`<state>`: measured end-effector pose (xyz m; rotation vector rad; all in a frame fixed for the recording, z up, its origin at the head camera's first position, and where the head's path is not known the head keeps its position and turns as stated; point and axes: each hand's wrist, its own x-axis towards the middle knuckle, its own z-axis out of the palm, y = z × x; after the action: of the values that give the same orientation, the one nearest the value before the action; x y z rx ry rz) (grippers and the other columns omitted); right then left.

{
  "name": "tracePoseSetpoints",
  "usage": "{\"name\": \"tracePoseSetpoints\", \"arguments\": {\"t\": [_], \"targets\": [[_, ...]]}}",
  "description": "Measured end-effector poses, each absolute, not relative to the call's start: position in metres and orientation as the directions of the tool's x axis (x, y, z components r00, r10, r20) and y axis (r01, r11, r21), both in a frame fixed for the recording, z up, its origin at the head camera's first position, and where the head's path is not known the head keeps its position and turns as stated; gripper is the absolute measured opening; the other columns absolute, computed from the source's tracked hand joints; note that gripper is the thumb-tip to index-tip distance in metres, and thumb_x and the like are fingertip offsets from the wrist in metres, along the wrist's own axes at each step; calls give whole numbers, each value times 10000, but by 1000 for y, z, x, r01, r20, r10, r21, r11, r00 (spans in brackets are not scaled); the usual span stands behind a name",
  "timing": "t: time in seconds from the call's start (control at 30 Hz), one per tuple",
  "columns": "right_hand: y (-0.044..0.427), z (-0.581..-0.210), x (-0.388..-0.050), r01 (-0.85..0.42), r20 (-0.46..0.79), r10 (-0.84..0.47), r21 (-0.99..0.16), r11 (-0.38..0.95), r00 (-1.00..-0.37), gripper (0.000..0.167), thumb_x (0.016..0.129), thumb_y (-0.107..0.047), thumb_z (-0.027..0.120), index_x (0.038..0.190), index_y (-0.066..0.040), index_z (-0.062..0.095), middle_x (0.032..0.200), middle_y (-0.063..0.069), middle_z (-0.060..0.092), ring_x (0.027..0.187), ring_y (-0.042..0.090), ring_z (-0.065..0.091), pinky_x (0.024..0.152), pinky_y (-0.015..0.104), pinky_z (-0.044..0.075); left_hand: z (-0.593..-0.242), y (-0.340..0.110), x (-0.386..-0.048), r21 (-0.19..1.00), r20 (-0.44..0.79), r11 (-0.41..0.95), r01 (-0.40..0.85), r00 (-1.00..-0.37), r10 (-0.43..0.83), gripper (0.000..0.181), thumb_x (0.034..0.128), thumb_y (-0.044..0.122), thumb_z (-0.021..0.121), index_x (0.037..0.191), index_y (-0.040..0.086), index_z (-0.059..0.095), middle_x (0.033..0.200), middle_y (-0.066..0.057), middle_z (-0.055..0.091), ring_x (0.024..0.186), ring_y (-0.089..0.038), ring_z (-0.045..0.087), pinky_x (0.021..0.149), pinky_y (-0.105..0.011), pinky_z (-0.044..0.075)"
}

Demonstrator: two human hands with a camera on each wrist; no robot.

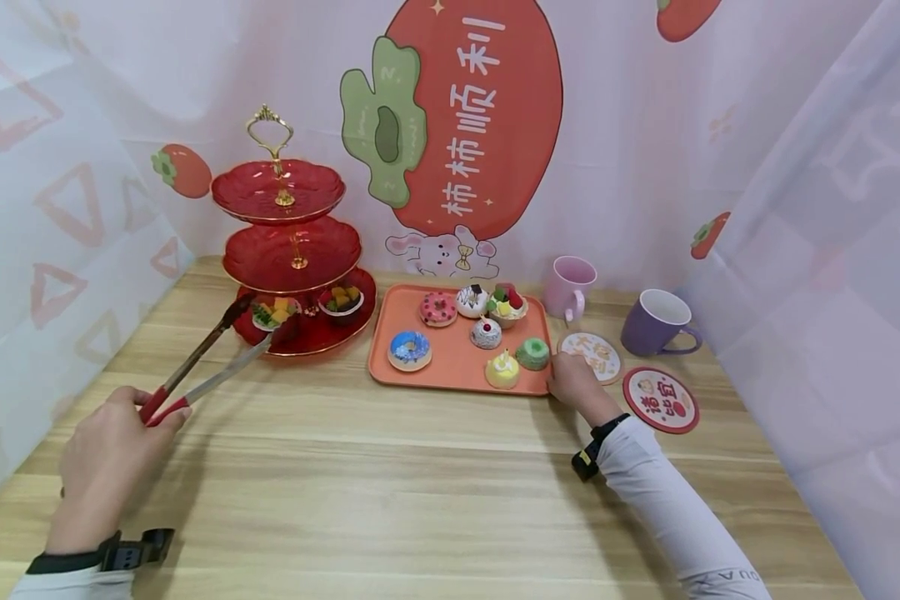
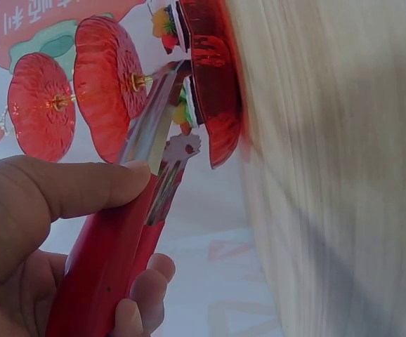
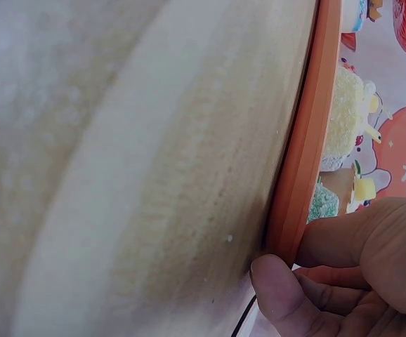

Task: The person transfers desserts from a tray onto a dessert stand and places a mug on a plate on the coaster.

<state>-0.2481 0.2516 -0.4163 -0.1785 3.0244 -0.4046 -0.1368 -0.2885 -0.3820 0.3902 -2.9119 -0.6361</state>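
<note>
My left hand (image 1: 114,446) grips the red handles of metal tongs (image 1: 197,356). Their two arms stand apart, one on either side of a fruit-topped cupcake (image 1: 275,313) on the bottom tier of a red three-tier stand (image 1: 292,257). Whether the tips touch that cupcake I cannot tell. Beside it on the same tier sits a second fruit-topped cupcake (image 1: 341,301). At the near right corner of an orange tray (image 1: 438,371), my right hand (image 1: 579,385) pinches the rim (image 3: 298,175) between thumb and finger. The tray bears several toy pastries, including a blue donut (image 1: 410,351) and a green cake (image 1: 532,353).
A pink mug (image 1: 568,287) and a purple mug (image 1: 648,323) stand at the back right. Two round coasters, one white (image 1: 591,357) and one red-rimmed (image 1: 661,400), lie beside the right hand. Printed cloth (image 1: 637,150) encloses the back and sides of the wooden table (image 1: 360,483).
</note>
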Motion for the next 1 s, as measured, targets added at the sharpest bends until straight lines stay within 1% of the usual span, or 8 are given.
{"name": "tracePoseSetpoints", "arguments": {"t": [0.23, 0.47, 0.6, 0.7, 0.8, 1.0], "targets": [[251, -415, -247, -114, -56, -132, -260, 959, -990, 89, 799, 8, 565, 712, -7, 554, 649, 87, 514, 584, 229, 511, 524, 354, 423, -382, -290, -136, 434, 81, 872, -224, -955, -286, 584, 840, 389, 655, 1066, -115, 465, 786, -255, 553, 587, -318, 510, 412, -349, 339], [251, -416, -246, -117, -60, -137, -263, 958, -989, 98, 799, 6, 564, 704, -13, 549, 649, 86, 514, 597, 234, 512, 532, 358, 421, -373, -296, -129, 440, 65, 870, -224, -958, -279, 612, 850, 406, 638, 1047, -145, 458, 836, -299, 553, 619, -330, 523, 442, -341, 352], [252, -416, -247, -109, -66, -130, -261, 959, -989, 100, 805, 2, 566, 708, -14, 549, 651, 84, 513, 596, 232, 510, 535, 352, 418, -369, -297, -122, 435, 40, 871, -230, -961, -274, 657, 844, 432, 644, 1059, -156, 442, 794, -266, 546, 589, -290, 501, 439, -335, 350], [252, -416, -247, -111, -65, -132, -254, 961, -989, 98, 808, -2, 569, 712, -11, 550, 652, 84, 509, 590, 230, 508, 535, 348, 419, -368, -296, -116, 438, 22, 869, -228, -964, -264, 694, 847, 478, 621, 1091, -145, 436, 767, -217, 553, 573, -266, 491, 431, -336, 345], [252, -417, -248, -109, -69, -130, -252, 961, -989, 100, 813, -4, 568, 714, -7, 547, 651, 86, 504, 581, 226, 503, 530, 342, 416, -366, -292, -112, 437, 3, 869, -234, -965, -262, 719, 848, 507, 602, 1122, -133, 424, 768, -201, 562, 568, -258, 489, 424, -339, 342], [252, -417, -248, -109, -71, -132, -264, 958, -989, 102, 814, 5, 564, 714, -6, 546, 649, 87, 502, 583, 223, 494, 532, 345, 413, -362, -282, -106, 438, 21, 875, -207, -970, -240, 719, 830, 525, 614, 1110, -118, 450, 715, -127, 572, 568, -254, 492, 433, -334, 331]]}}
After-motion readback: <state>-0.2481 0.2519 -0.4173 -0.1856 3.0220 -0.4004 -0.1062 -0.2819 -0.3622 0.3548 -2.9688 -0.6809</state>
